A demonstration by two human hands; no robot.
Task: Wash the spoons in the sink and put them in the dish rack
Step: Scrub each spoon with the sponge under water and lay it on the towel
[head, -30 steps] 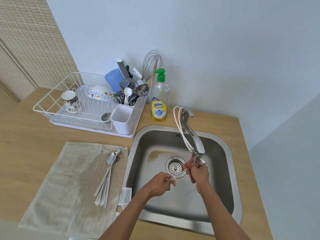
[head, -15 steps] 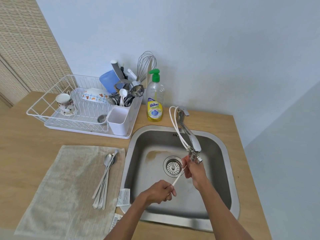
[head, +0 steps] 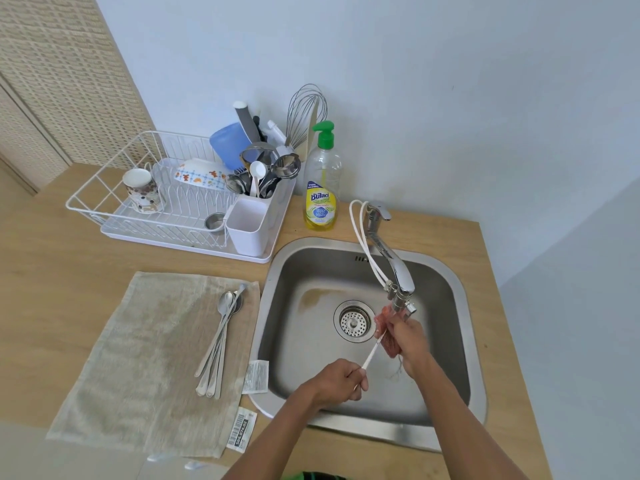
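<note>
Over the sink (head: 311, 268), the 2 hands work on 1 white spoon (head: 370, 355). The left hand (head: 341, 382) pinches the near end of its thin handle, fingers curled tight. The handle slants up and away into the right hand (head: 408, 341), which grips a pink mesh scrubber (head: 382, 323) wrapped over the spoon's far end, so the bowl is hidden. The right hand sits just below the tap (head: 401, 282). Left of the left hand, a bundle of metal spoons (head: 221, 334) lies on a beige towel (head: 145, 358). Beyond the towel, well away from both hands, stands the white dish rack (head: 114, 188), with a soap bottle (head: 322, 195) beside it.
</note>
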